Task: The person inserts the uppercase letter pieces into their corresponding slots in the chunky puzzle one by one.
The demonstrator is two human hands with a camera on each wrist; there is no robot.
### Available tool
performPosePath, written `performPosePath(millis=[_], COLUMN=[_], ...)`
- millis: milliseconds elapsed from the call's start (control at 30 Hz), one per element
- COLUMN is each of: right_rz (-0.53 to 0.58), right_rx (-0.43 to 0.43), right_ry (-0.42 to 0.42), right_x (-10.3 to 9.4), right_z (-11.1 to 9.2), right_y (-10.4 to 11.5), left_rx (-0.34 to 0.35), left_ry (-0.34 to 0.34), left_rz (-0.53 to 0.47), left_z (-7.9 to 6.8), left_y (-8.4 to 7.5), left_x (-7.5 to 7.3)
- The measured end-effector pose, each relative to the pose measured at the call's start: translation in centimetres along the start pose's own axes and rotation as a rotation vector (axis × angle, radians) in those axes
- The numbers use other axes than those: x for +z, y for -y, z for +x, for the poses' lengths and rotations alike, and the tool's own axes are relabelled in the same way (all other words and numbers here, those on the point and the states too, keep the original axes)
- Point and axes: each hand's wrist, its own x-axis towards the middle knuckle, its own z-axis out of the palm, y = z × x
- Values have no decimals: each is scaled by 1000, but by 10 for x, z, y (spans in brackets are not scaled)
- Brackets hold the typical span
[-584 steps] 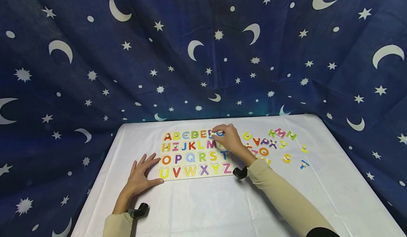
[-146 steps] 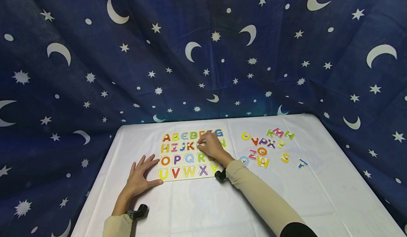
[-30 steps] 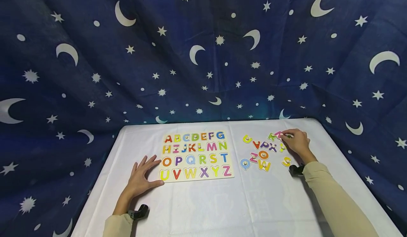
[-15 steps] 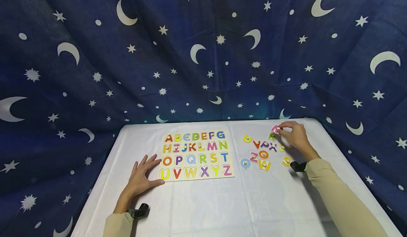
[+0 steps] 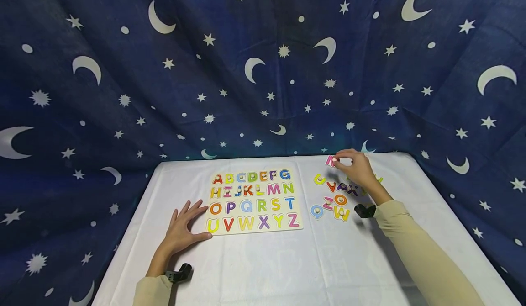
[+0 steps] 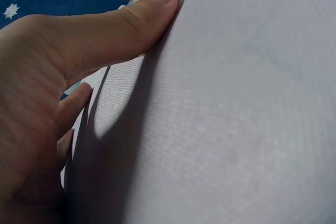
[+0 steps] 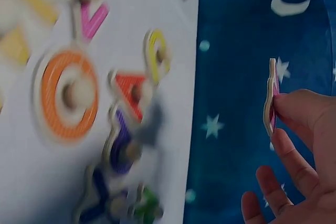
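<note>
My right hand (image 5: 356, 166) pinches a pink letter M puzzle piece (image 5: 330, 160) and carries it over the far side of the table. In the right wrist view the same piece (image 7: 271, 98) is seen edge-on between thumb and fingertips, off the cloth. My left hand (image 5: 181, 230) lies at the left side of the wooden alphabet board (image 5: 255, 229), fingers spread, thumb at its lower left corner. The left wrist view shows that thumb (image 6: 152, 9) pressing on the board's edge. Knobbed letters A through L sit in the board's two upper rows; the printed M space (image 5: 273, 188) shows no knob.
Loose knobbed letters lie right of the board, among them a blue Q (image 5: 317, 212), a yellow W (image 5: 341, 213), an orange O (image 5: 340, 199) and a yellow U (image 5: 319, 179). My right hand and forearm hide some. A blue star-and-moon curtain (image 5: 230, 91) hangs behind the table.
The right hand picked the pink M out from among the loose letters and moved left and away with it. Earlier, it set letters into the board. The left hand stays at the board.
</note>
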Motion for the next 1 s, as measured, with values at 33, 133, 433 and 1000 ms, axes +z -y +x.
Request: performPosePath(millis=[33, 133, 433, 1000], right_rz=[6, 30, 71, 83], right_rx=[-12, -49, -96, -99], right_ry=[2, 5, 65, 191], right_x=[3, 14, 53, 127], right_z=[2, 7, 15, 9], right_y=[3, 16, 53, 95], left_rx=[2, 3, -2, -4], left_ry=[-1, -2, -1, 2], left_rz=[-1, -1, -5, -13], left_z=[0, 1, 2, 2], left_y=[0, 0, 1, 4], left_x=[0, -1, 0, 2])
